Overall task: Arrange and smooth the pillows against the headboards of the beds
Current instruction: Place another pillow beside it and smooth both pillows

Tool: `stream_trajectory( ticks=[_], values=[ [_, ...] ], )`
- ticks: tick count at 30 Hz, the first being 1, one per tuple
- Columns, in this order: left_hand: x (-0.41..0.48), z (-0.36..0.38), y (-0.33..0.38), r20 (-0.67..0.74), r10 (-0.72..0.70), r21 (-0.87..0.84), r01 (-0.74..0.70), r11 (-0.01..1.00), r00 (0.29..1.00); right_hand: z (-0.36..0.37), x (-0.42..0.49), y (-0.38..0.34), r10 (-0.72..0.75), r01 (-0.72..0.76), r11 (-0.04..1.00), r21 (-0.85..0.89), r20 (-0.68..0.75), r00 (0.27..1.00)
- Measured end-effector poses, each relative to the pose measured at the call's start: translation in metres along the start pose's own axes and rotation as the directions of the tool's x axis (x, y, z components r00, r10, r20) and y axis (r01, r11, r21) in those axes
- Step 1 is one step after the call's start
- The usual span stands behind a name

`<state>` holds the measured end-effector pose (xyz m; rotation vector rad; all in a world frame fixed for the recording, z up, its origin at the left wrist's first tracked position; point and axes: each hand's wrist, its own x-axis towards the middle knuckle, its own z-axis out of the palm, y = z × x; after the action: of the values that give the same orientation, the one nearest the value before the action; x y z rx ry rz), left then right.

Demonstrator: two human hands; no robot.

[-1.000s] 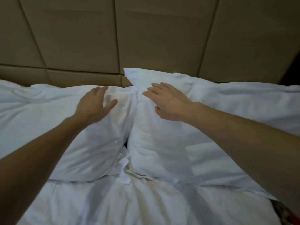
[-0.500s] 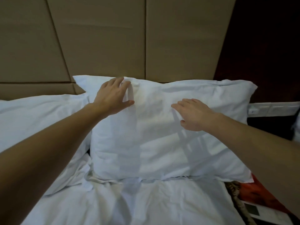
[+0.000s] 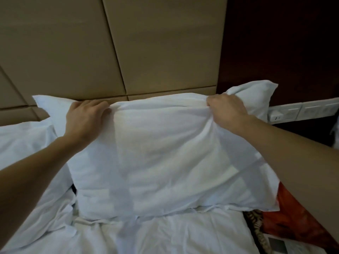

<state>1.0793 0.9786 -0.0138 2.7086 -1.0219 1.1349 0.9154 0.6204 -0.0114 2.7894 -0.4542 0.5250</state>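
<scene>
A white pillow [image 3: 165, 154] leans upright against the tan padded headboard [image 3: 113, 48] in the middle of the view. My left hand [image 3: 86, 116] grips its top edge near the left corner, fingers curled over the fabric. At the top right, my right hand [image 3: 227, 111] bunches the pillowcase in a curled grip. A second white pillow [image 3: 23, 140] lies to the left, partly under the first one and behind my left forearm.
A rumpled white duvet [image 3: 174, 235] covers the bed in the foreground. A white switch and socket panel [image 3: 300, 111] runs along the dark wood wall [image 3: 284, 43] at right. Red fabric [image 3: 293, 217] and a patterned surface lie beside the bed's right edge.
Both hands went from lying flat on the pillow's face to gripping its top edge. The view has closed in on the right pillow, whose top now bunches up.
</scene>
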Motion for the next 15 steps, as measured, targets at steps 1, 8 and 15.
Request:
stream_trajectory(
  ticks=[1,8,15],
  values=[
    [0.002,-0.008,-0.002,-0.014,-0.019,0.002,0.019,1.000,1.000,-0.005,0.000,0.003,-0.006,0.006,1.000,-0.001,-0.025,1.000],
    [0.024,-0.062,-0.050,-0.108,-0.081,0.006,0.082,0.997,0.991,-0.069,0.004,0.008,0.058,0.006,0.961,0.275,-0.226,0.972],
    [-0.014,-0.031,-0.041,0.077,-0.296,0.019,0.296,0.955,0.952,-0.046,-0.014,-0.039,0.031,-0.022,0.989,0.148,-0.057,0.998]
  ],
)
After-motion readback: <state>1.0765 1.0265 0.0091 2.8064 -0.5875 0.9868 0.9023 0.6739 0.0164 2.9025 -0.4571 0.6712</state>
